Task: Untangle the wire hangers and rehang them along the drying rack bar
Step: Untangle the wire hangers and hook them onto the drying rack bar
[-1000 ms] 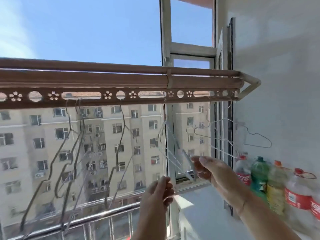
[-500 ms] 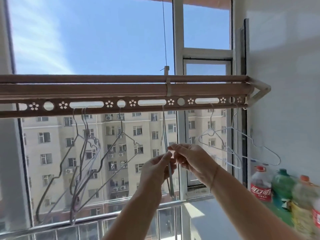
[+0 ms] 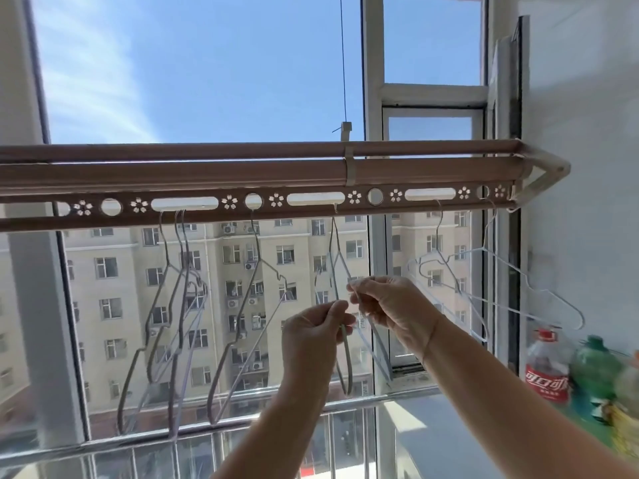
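Since half a second before, both hands had stayed raised at the middle hangers, and the left hand (image 3: 313, 331) had closed its pinch on the wire more firmly. Compared with a second before, both hands had come up from low near the sill to just under the drying rack bar (image 3: 256, 210).

Left hand: fingers (image 3: 340, 311) narrow, pinched on the grey wire of the middle hanger (image 3: 345, 361), which hung edge-on from a slot in the bar. Right hand (image 3: 390, 305): fingers (image 3: 359, 288) narrow, pinched on the pale wire of a second hanger (image 3: 375, 350) that crossed the grey one. The two hands were near each other, just apart. Whether the two hangers were still hooked together could not be told.

Along the bar, left of the hands: a cluster of grey hangers (image 3: 179, 326) overlapping one another from one slot, then a single grey hanger (image 3: 249, 326) from a round hole. Right of the hands: two white hangers (image 3: 460, 288) near the bar's end bracket, overlapping, swung toward the wall (image 3: 587, 167).

Lower right, blurred: a red-labelled bottle (image 3: 548, 371) and a green bottle (image 3: 593, 368) side by side. Behind the glass, an apartment block (image 3: 114, 288) and a railing (image 3: 242, 430).
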The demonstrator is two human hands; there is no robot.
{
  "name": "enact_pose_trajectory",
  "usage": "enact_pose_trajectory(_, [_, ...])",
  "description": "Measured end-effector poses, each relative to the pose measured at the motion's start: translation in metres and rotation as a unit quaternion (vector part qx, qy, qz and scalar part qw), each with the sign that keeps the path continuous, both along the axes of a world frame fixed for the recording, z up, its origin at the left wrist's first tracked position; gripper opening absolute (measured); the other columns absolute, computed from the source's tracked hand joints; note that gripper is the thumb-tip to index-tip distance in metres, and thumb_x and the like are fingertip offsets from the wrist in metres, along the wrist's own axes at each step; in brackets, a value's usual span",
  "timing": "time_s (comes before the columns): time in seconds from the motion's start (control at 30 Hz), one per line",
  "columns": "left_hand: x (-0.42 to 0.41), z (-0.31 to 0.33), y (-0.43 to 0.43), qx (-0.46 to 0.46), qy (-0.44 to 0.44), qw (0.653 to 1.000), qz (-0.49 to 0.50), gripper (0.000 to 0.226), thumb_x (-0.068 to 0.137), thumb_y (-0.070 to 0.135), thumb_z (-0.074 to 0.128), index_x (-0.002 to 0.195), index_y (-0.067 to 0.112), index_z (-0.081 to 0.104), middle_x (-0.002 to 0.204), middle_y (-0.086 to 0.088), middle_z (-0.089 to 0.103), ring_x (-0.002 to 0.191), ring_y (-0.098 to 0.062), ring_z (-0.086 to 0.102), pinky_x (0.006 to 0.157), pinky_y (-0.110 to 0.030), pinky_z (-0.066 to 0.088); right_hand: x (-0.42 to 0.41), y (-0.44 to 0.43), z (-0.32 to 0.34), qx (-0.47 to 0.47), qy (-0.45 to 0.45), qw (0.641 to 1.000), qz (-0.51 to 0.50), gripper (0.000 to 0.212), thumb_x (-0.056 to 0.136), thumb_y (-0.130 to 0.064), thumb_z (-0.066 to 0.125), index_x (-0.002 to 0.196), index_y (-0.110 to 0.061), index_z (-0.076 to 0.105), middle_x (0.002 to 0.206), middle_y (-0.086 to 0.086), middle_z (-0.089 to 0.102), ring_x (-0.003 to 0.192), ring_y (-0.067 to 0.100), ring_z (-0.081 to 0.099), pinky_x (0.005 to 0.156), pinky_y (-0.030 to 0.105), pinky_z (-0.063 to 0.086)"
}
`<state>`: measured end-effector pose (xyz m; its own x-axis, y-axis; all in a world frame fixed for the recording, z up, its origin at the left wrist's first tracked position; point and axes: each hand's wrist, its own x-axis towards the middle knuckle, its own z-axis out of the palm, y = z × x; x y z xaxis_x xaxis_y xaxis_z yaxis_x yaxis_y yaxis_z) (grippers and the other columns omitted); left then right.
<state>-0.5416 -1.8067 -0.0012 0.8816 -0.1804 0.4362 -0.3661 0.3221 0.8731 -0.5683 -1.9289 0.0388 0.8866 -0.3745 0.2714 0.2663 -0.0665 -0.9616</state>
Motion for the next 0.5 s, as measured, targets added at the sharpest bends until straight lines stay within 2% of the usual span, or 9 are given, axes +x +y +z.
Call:
enact_pose_trajectory(0.1, [0.004, 0.001, 0.004, -0.005, 0.003, 1.0, -0.006, 0.009, 0.084, 0.011, 0.065, 0.083, 0.007, 0.073, 0.058, -0.004, 0.068, 0.05, -0.01, 0.058, 0.05, -0.016, 0.047, 0.004, 0.0, 0.002, 0.0, -0.016, 1.0, -0.023, 0.014, 0.084, -0.013, 0.063, 0.087, 0.0, 0.068, 0.06, 0.001, 0.063, 0.049, 0.007, 0.048, 0.046, 0.015, 0.038])
enact_pose_trajectory(0.23, [0.006, 0.005, 0.006, -0.01, 0.001, 1.0, 0.0, 0.01, 0.085, 0.009, 0.064, 0.081, 0.009, 0.073, 0.052, 0.002, 0.065, 0.041, -0.004, 0.049, 0.043, -0.014, 0.042, 0.013, -0.001, 0.004, 0.011, -0.045, 0.998, -0.03, 0.013, 0.084, -0.013, 0.063, 0.076, -0.003, 0.066, 0.053, 0.001, 0.057, 0.042, 0.008, 0.043, 0.044, 0.019, 0.033])
enact_pose_trajectory(0.5, [0.003, 0.002, 0.007, -0.017, -0.001, 1.0, -0.016, 0.016, 0.086, 0.007, 0.061, 0.077, 0.012, 0.073, 0.05, 0.003, 0.061, 0.037, -0.004, 0.04, 0.042, -0.012, 0.037, 0.025, 0.001, 0.027, 0.044, -0.036, 0.997, -0.044, 0.014, 0.083, -0.01, 0.061, 0.072, 0.0, 0.062, 0.057, 0.004, 0.054, 0.039, 0.007, 0.044, 0.037, 0.017, 0.034])
